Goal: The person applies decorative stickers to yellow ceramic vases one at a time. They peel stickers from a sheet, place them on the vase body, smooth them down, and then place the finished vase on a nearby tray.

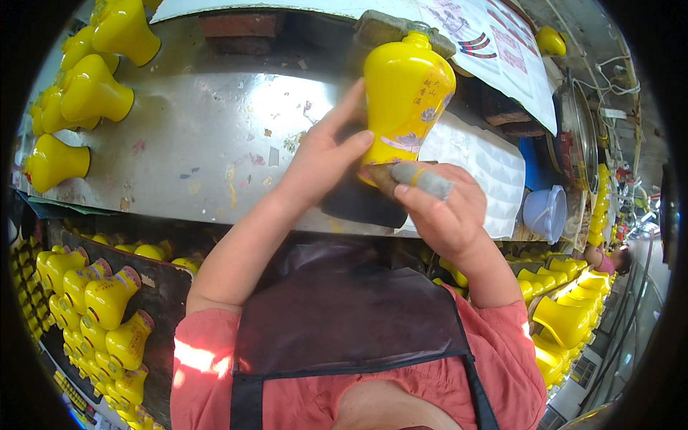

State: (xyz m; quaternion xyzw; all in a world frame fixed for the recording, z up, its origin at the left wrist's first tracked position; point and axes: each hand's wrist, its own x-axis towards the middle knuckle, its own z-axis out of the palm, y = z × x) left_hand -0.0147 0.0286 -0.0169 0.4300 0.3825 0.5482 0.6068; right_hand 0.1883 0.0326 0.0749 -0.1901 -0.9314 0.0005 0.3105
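2 hands on yellow vase (407,93): left hand (322,161) clasps side, right hand (444,208) pinches grey roll (423,179); bare worktop (208,136) left.

Vase (406,89) base seemingly behind fingers (419,197)

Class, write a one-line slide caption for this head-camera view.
Left hand steadies a yellow vase-shaped bottle on a metal worktable while the right hand presses a grey stick-like tool to its base.
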